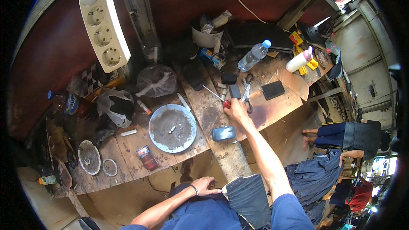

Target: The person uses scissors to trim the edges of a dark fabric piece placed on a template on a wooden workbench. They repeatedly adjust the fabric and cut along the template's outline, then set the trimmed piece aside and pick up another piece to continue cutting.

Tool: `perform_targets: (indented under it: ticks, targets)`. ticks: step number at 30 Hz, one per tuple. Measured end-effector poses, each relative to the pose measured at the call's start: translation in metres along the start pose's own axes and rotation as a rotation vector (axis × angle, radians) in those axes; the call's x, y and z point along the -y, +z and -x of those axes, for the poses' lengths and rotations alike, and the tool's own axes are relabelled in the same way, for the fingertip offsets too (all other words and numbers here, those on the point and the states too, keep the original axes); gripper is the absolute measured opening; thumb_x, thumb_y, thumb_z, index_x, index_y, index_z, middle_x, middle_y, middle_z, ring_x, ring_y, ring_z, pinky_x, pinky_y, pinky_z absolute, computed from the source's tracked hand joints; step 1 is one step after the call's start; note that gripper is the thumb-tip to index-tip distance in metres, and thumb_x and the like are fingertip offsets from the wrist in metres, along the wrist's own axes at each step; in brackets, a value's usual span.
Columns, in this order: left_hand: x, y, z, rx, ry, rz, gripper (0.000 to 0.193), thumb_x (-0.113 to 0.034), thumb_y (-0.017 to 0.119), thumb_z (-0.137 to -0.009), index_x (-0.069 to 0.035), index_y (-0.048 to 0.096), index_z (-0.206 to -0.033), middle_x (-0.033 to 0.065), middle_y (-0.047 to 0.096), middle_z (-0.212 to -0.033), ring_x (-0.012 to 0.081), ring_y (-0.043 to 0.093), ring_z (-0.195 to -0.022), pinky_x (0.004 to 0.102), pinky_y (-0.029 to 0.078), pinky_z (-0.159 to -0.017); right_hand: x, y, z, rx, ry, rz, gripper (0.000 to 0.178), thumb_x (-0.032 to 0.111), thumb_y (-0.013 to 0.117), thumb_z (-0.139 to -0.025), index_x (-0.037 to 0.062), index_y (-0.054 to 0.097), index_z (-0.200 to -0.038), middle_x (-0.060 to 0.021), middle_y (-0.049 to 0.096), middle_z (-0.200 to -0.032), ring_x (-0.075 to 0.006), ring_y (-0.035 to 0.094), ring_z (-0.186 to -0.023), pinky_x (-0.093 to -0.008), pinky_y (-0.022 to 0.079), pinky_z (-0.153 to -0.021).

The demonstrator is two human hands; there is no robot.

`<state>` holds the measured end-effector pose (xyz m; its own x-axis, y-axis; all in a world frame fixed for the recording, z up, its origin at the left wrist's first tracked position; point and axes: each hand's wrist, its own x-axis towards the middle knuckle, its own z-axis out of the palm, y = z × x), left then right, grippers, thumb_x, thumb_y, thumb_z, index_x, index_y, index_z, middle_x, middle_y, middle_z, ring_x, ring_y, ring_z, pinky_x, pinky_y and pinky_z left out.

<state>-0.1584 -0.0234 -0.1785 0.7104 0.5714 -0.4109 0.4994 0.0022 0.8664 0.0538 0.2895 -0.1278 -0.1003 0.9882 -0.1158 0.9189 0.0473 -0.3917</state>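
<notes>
On the wooden bench, my right hand (237, 111) grips the red handle of a screwdriver (216, 94), its thin shaft pointing away to the left. Beside that hand lie scissors (247, 88) and a small dark block (234, 91). My left hand (206, 186) rests over my lap with fingers loosely spread. Its thumb reaches the edge of a black ridged sheet (248, 200) lying across my lap, at the near end of a worn plank (232, 164). A blue-grey oblong object (223, 133) sits on this plank.
A blue-rimmed plate (154, 138) holds ash and a cigarette butt. A cigarette pack (147, 158), a water bottle (254, 55), a white bottle (299, 60) and a black flat case (273, 90) stand or lie around. A power strip (102, 21) hangs at upper left. Other people (362, 135) are at right.
</notes>
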Motion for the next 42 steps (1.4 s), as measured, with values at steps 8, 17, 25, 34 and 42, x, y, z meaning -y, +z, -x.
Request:
perform_targets:
  ticks: [8, 17, 25, 34, 42]
  targets:
    - [0.012, -0.015, -0.007, 0.044, -0.058, 0.003, 0.093, -0.078, 0.063, -0.087, 0.005, 0.063, -0.127, 0.0275, 0.068, -0.120, 0.0424, 0.065, -0.117, 0.0489, 0.052, -0.100, -0.006, -0.005, -0.001, 0.110, -0.092, 0.046, 0.032, 0.023, 0.076, -0.081, -0.0049, 0.070, -0.095, -0.0300, 0.072, -0.093, -0.0475, 0.070, -0.094, -0.0541, 0.055, -0.085]
    - [-0.006, -0.044, 0.021, -0.067, -0.065, 0.051, 0.079, -0.068, 0.067, -0.091, 0.000, 0.064, -0.132, 0.0226, 0.068, -0.129, 0.0387, 0.063, -0.124, 0.0469, 0.050, -0.106, -0.013, -0.027, 0.035, -0.062, -0.065, -0.264, 0.030, 0.019, 0.071, -0.085, -0.0031, 0.067, -0.105, -0.0279, 0.068, -0.089, -0.0465, 0.068, -0.088, -0.0494, 0.054, -0.080]
    - [-0.047, -0.059, 0.015, -0.191, 0.054, 0.152, 0.056, -0.053, 0.072, -0.094, -0.001, 0.071, -0.115, 0.0205, 0.074, -0.108, 0.0339, 0.073, -0.103, 0.0440, 0.058, -0.090, -0.013, -0.077, 0.200, -0.295, 0.484, -1.112, 0.016, 0.006, 0.070, -0.093, -0.0003, 0.069, -0.108, -0.0017, 0.065, -0.074, -0.0070, 0.056, -0.054, -0.0239, 0.046, -0.047]
    - [-0.058, -0.014, -0.016, 0.135, -0.125, 0.225, 0.052, -0.051, 0.072, -0.097, 0.001, 0.074, -0.089, 0.0088, 0.074, -0.072, 0.0165, 0.074, -0.070, 0.0337, 0.057, -0.068, -0.012, -0.044, 0.403, -0.511, 1.030, -1.318, 0.014, 0.010, 0.072, -0.097, 0.0036, 0.063, -0.106, -0.0037, 0.064, -0.082, -0.0082, 0.056, -0.060, -0.0246, 0.046, -0.047]
    - [-0.052, -0.004, -0.029, 0.177, -0.136, 0.283, 0.049, -0.045, 0.068, -0.102, -0.001, 0.073, -0.082, 0.0034, 0.071, -0.070, 0.0100, 0.069, -0.067, 0.0283, 0.054, -0.063, 0.006, 0.012, 0.407, -0.455, 0.878, -1.300, 0.014, 0.005, 0.074, -0.095, 0.0039, 0.061, -0.099, -0.0022, 0.061, -0.072, -0.0085, 0.057, -0.056, -0.0252, 0.047, -0.048]
